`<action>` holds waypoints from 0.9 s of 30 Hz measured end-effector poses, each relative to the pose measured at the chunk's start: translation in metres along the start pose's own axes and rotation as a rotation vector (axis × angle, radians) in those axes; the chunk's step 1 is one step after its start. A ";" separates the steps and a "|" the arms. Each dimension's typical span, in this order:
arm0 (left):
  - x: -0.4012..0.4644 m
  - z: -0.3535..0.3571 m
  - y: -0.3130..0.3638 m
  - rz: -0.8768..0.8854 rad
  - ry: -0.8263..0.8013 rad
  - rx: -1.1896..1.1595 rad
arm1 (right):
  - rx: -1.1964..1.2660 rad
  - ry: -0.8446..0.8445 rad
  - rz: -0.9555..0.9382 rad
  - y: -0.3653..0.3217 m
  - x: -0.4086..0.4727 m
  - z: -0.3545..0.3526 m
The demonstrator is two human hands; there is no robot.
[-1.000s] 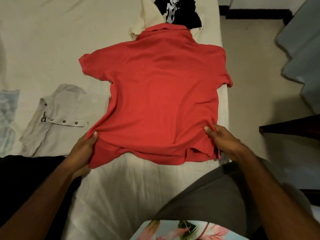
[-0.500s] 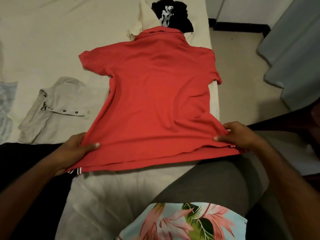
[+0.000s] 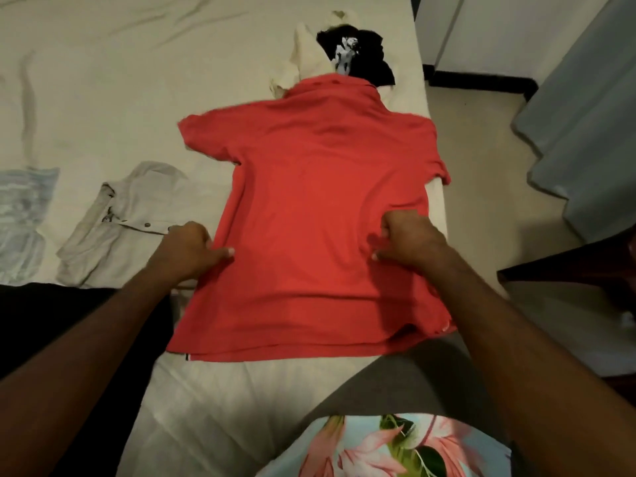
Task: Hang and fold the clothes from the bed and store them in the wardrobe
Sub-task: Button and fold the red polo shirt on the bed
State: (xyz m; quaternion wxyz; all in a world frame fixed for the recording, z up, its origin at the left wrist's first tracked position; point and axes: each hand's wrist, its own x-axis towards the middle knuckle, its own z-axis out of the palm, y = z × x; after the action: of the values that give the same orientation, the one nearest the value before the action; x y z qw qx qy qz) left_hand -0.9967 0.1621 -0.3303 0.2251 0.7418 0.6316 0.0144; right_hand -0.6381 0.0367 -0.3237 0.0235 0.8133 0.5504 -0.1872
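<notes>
A red polo shirt (image 3: 309, 215) lies flat and back-up on the bed (image 3: 103, 80), collar at the far end, hem toward me. My left hand (image 3: 187, 247) pinches the shirt's left side edge at mid-height, thumb on top of the cloth. My right hand (image 3: 406, 241) sits on the right side of the shirt with fingers curled, gripping a bunch of the fabric. Beyond the collar lie a black printed T-shirt (image 3: 358, 58) and a cream garment (image 3: 303, 56).
A beige buttoned garment (image 3: 117, 225) lies left of the red shirt, a pale blue patterned cloth (image 3: 20, 208) at the far left, dark fabric (image 3: 51, 321) at the near left. The bed's right edge drops to the floor (image 3: 481, 187); a grey curtain (image 3: 585, 115) hangs right.
Both hands let go of the hem corners and moved up the shirt's sides to mid-height. The shirt now lies flatter, its hem spread toward me.
</notes>
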 end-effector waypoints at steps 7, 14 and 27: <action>0.084 -0.009 0.023 0.017 0.067 -0.242 | 0.076 0.101 -0.308 -0.103 0.079 -0.015; 0.109 0.001 -0.001 -0.073 -0.051 -0.715 | 0.131 0.193 -0.522 -0.184 0.144 -0.038; 0.126 0.013 -0.024 -0.130 -0.213 -1.066 | 0.070 0.118 -0.600 -0.308 0.251 -0.016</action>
State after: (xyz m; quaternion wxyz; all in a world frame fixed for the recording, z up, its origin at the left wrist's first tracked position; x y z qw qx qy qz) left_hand -0.9892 0.2796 -0.3838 0.6330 0.4815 0.5551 0.2435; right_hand -0.8310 0.3844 -0.3402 -0.0928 0.6241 0.7597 -0.1572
